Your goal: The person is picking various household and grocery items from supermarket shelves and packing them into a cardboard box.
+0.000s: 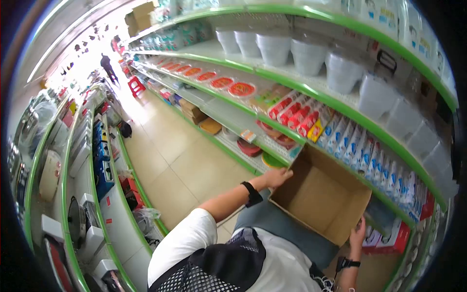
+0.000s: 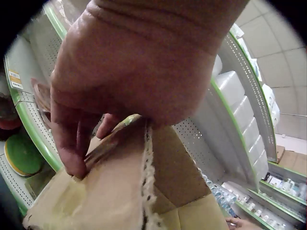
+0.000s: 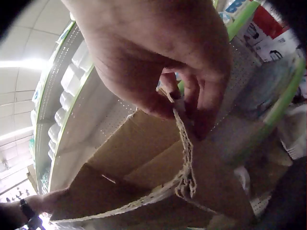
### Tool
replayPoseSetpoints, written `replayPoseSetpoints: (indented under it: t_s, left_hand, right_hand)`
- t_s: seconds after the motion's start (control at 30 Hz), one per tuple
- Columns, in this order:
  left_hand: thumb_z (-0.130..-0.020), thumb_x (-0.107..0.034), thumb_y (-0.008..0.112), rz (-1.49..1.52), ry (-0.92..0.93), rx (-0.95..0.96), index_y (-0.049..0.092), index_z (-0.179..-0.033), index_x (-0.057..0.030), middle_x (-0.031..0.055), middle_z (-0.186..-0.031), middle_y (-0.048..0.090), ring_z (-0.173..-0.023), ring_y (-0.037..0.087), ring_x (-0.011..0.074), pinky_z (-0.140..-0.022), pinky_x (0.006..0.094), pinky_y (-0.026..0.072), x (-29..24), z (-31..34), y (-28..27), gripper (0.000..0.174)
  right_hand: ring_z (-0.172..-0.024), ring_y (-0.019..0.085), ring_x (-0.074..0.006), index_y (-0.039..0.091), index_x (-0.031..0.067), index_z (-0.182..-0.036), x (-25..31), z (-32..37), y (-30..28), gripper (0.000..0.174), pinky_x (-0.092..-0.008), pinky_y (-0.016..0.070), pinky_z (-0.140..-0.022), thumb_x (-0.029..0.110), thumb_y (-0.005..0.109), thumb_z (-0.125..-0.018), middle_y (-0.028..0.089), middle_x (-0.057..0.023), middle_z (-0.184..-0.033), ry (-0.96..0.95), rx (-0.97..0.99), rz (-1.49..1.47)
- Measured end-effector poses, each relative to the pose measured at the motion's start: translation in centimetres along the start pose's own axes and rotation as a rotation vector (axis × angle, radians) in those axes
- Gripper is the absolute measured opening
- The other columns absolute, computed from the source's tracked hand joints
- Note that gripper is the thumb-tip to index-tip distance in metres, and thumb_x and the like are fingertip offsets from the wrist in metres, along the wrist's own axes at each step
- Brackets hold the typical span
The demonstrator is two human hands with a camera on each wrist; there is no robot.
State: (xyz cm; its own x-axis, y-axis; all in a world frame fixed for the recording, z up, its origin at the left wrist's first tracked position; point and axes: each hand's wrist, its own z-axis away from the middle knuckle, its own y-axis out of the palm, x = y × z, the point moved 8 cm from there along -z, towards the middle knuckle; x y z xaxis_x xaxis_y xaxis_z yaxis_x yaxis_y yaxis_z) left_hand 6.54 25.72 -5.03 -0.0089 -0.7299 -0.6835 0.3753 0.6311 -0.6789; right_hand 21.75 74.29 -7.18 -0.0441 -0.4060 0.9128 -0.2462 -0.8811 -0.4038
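Note:
An open-topped cardboard box (image 1: 325, 187) is held in front of the person's lap, tilted, with its bare brown inside showing in the head view. My left hand (image 1: 278, 178) grips the box's left wall near a corner. In the left wrist view, the fingers of that left hand (image 2: 129, 67) bend over the torn cardboard edge (image 2: 147, 172). My right hand (image 1: 358, 234) holds the opposite side by its edge. Up close in the right wrist view, the thumb and fingers of the right hand (image 3: 168, 57) pinch the ragged rim (image 3: 186, 143) near a corner.
Green-edged shelves on the right carry stacked white tubs (image 1: 272, 48), red-labelled packs (image 1: 296, 114) and blue-white packets (image 1: 350, 146). Another shelf row (image 1: 104, 219) runs along the left. A tiled aisle (image 1: 165, 141) leads to a red stool (image 1: 136, 86) and a distant person (image 1: 108, 68).

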Motion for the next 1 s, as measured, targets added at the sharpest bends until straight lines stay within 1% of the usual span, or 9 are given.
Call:
replayPoseSetpoints:
  t_s: [0.07,0.13,0.17,0.27,0.33,0.47,0.57,0.8,1.0]
  left_hand:
    - [-0.106,-0.047,0.028,0.005,0.425,-0.027,0.042,-0.147,-0.0041,0.0273,-0.142,0.050,-0.127,0.054,0.0407,-0.106,0.0481,0.0429,2.0,-2.2,2.4,0.061]
    - [-0.102,-0.022,0.036,-0.500,0.694,-0.148,0.024,-0.155,-0.0008,0.0275,-0.151,0.040,-0.133,0.049,0.0394,-0.112,0.0457,0.0395,6.0,-4.0,4.7,0.059]
    - [-0.104,-0.024,0.030,-0.221,0.254,0.091,0.027,-0.152,0.0041,0.0306,-0.148,0.042,-0.131,0.050,0.0410,-0.110,0.0460,0.0407,3.1,-2.3,2.0,0.056]
    - [-0.107,-0.049,0.015,-0.043,-0.131,0.186,0.049,-0.134,0.0137,0.0352,-0.134,0.053,-0.131,0.049,0.0441,-0.110,0.0461,0.0376,1.9,-1.8,1.2,0.077]
    - [-0.103,-0.060,0.016,-0.015,-0.090,-0.003,0.053,-0.129,0.0137,0.0374,-0.124,0.058,-0.126,0.052,0.0477,-0.108,0.0478,0.0389,4.1,-3.1,1.7,0.086]
    - [-0.099,-0.069,0.023,0.159,-0.188,0.033,0.057,-0.125,0.0132,0.0326,-0.108,0.067,-0.102,0.066,0.0438,-0.089,0.0463,0.0511,6.3,-3.6,3.0,0.093]
    - [-0.094,-0.077,0.032,0.437,-0.245,0.021,0.061,-0.122,0.0115,0.0167,-0.088,0.068,-0.068,0.064,0.0200,-0.056,0.0325,0.0497,3.1,-1.4,1.8,0.098]
    - [-0.094,-0.077,0.030,0.387,-0.223,-0.030,0.062,-0.120,0.0116,0.0200,-0.097,0.069,-0.086,0.068,0.0243,-0.063,0.0373,0.0541,6.3,-4.1,2.9,0.097]
    - [-0.096,-0.075,0.029,0.360,-0.235,0.014,0.064,-0.114,0.0096,0.0171,-0.086,0.069,-0.073,0.068,0.0247,-0.058,0.0353,0.0538,-1.0,0.4,-1.6,0.093]
  right_hand:
    - [-0.124,0.056,-0.0228,0.039,-0.0019,-0.147,2.0,0.8,0.5,0.057,-0.0362,0.0473,-0.102,-0.002,0.059,-0.093,0.057,-0.0156,-0.137,-0.023,0.040,-0.158]
    - [-0.126,0.055,-0.0214,0.041,-0.0038,-0.146,4.7,1.0,1.1,0.054,-0.0352,0.0463,-0.105,-0.003,0.056,-0.094,0.056,-0.0141,-0.138,-0.029,0.041,-0.148]
    - [-0.126,0.056,-0.0236,0.044,-0.0032,-0.144,5.3,0.9,1.0,0.053,-0.0340,0.0467,-0.103,-0.002,0.058,-0.093,0.057,-0.0157,-0.138,-0.073,0.020,-0.131]
    - [-0.117,0.062,-0.0251,0.046,0.0018,-0.145,2.8,0.4,0.5,0.058,-0.0339,0.0497,-0.096,0.004,0.061,-0.089,0.063,-0.0195,-0.128,-0.022,-0.021,0.047]
    - [-0.108,0.066,-0.0230,0.045,0.0052,-0.147,4.9,0.8,0.2,0.059,-0.0341,0.0520,-0.089,0.005,0.060,-0.090,0.066,-0.0182,-0.123,0.069,-0.042,0.104]
    - [-0.102,0.068,-0.0222,0.044,0.0083,-0.149,4.5,1.2,-0.1,0.060,-0.0341,0.0532,-0.084,0.004,0.058,-0.091,0.065,-0.0175,-0.123,0.065,-0.065,0.087]
    - [-0.100,0.068,-0.0225,0.043,0.0104,-0.149,4.1,0.9,-0.1,0.058,-0.0344,0.0534,-0.084,0.006,0.058,-0.093,0.063,-0.0179,-0.127,0.150,-0.032,0.046]
    - [-0.099,0.069,-0.0246,0.049,0.0051,-0.143,2.8,0.6,0.0,0.048,-0.0358,0.0530,-0.084,0.009,0.060,-0.096,0.068,-0.0167,-0.119,0.086,-0.073,0.105]
    - [-0.089,0.069,-0.0199,0.053,0.0010,-0.138,6.5,0.8,-1.3,0.045,-0.0313,0.0531,-0.079,0.005,0.060,-0.094,0.071,-0.0156,-0.105,0.055,-0.077,0.064]
